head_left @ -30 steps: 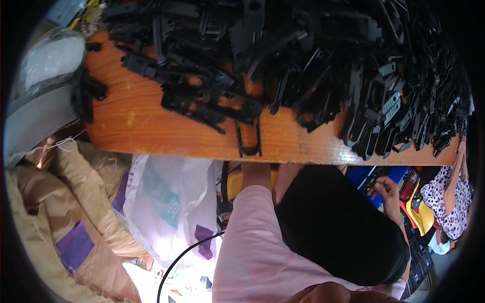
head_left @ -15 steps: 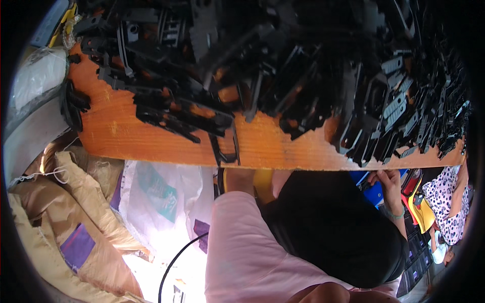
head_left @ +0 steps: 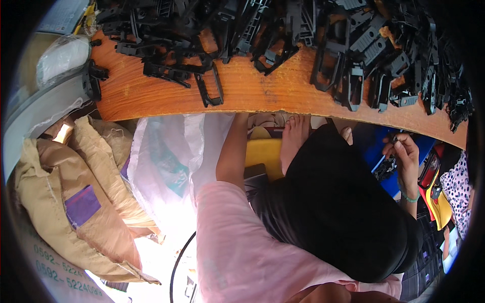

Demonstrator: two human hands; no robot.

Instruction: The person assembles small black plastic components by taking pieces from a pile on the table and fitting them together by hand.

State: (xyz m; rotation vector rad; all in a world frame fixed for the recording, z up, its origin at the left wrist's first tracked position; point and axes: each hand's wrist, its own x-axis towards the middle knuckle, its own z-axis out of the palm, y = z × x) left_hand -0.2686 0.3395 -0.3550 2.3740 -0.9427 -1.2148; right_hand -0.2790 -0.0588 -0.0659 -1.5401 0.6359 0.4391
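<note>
My right hand (head_left: 405, 154), with a green band at the wrist, is raised below the table's right part, beside my black-trousered knee. Its thumb and fingers are pinched on a small black part (head_left: 395, 139), too small to name more closely. Beneath that hand, a few black pieces (head_left: 386, 167) lie on a blue surface (head_left: 389, 186). My left forearm (head_left: 232, 154) reaches from a pink sleeve up beneath the table edge, where the hand is hidden. Black plastic frames and strips (head_left: 353, 83) lie heaped over the wooden table (head_left: 252, 93).
Brown sacks (head_left: 93, 166) with purple patches and a white sack (head_left: 161, 151) stand at the left. A black cable (head_left: 179, 262) hangs near my pink shirt. Under the table are bare feet (head_left: 294, 139) and a yellow object (head_left: 263, 154). Someone in spotted clothing (head_left: 457, 189) is at the far right.
The view has tipped downward, so the table sits higher in the picture. More of my left forearm shows. My right hand appears farther below the table edge, the black part now visible in its fingers.
</note>
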